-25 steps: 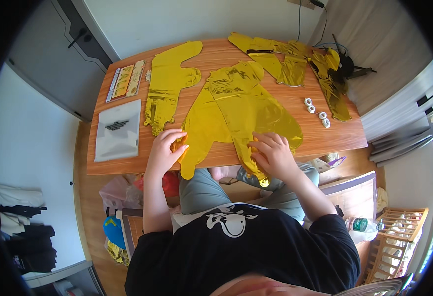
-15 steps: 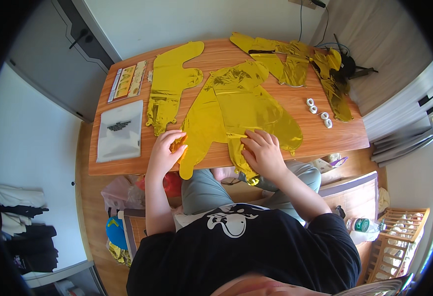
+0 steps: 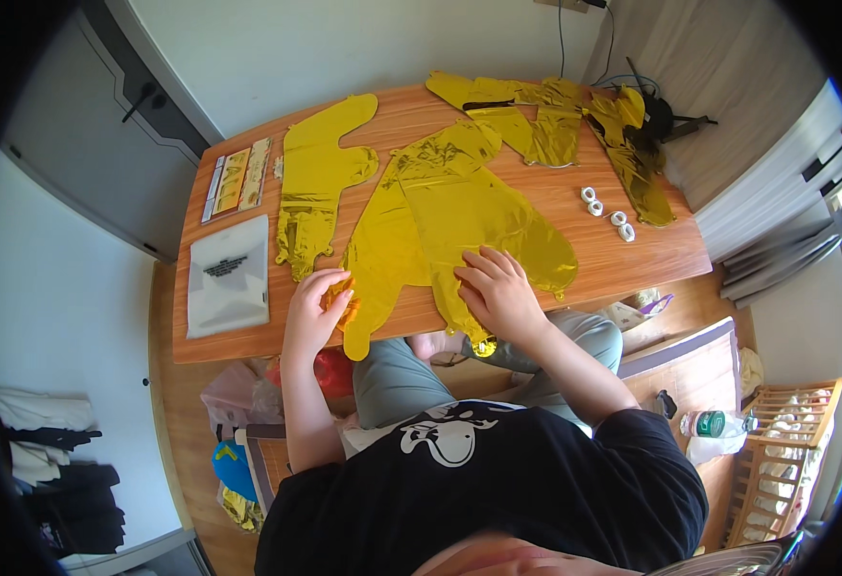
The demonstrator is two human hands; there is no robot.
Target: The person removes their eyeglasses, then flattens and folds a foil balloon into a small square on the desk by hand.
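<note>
at table edge (image 3: 229, 347), left hand (image 3: 309, 312), orange piece (image 3: 343, 305) partly hidden

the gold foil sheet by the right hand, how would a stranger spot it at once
Find the wooden table, then the right hand at its near edge. The gold foil sheet spreads from under that hand toward the table's middle. It is the largest foil piece and the only one overhanging that edge.
</note>
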